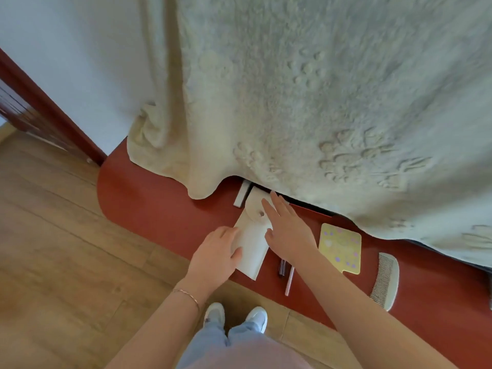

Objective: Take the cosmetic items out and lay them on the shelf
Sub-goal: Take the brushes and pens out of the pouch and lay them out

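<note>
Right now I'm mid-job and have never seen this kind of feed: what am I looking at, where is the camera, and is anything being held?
There is no machine here: a person wears one wide-angle camera on the head, looking down past their arms to their shoes. Both bare hands rest on a white pouch with a snap button, lying on a red-brown shelf. The left hand lies on its near left edge; the right hand lies flat across its flap. Neither plainly grips it. Already laid out to the right: a dark tube, a pink stick, a yellow card-like compact and a white comb. A cream blanket hangs over the back.
</note>
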`<act>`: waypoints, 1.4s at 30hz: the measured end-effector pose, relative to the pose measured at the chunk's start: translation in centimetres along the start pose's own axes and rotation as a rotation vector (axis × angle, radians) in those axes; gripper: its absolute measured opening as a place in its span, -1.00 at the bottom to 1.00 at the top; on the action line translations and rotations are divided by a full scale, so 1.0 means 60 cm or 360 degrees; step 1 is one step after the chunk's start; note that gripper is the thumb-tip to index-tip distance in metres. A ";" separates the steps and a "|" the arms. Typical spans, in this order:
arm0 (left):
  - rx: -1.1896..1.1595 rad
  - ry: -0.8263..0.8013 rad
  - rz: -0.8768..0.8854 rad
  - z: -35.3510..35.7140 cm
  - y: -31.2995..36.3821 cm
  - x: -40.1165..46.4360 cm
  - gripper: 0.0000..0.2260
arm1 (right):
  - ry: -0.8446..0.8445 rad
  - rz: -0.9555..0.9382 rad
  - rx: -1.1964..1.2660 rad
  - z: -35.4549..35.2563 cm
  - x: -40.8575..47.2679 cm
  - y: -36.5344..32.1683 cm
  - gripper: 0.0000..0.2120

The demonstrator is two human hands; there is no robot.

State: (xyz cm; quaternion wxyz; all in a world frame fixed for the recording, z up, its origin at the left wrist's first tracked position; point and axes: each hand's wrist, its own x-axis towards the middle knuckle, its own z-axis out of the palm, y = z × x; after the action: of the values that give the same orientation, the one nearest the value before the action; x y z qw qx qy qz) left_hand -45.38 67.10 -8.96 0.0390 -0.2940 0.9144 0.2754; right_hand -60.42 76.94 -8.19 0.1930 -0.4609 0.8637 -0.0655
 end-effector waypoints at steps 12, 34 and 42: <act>-0.0528 -0.0101 -0.0341 0.028 0.003 0.088 -0.37 | 0.0386 0.0079 0.0082 0.037 0.022 -0.001 -0.59; -0.1250 -0.0284 -0.0164 -0.075 0.011 0.006 -0.72 | 0.1171 0.0063 0.0532 -0.014 -0.072 -0.084 -0.75; -0.1038 -0.0565 -0.0060 -0.083 -0.005 -0.020 -0.66 | 0.1202 0.0580 0.1124 -0.086 -0.077 -0.054 -0.80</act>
State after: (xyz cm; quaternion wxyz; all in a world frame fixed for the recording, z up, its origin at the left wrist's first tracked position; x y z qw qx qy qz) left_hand -43.76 64.88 -4.60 0.1065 -0.2555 0.7520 0.5983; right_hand -57.62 78.56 -1.27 0.0208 -0.1553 0.8644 -0.4778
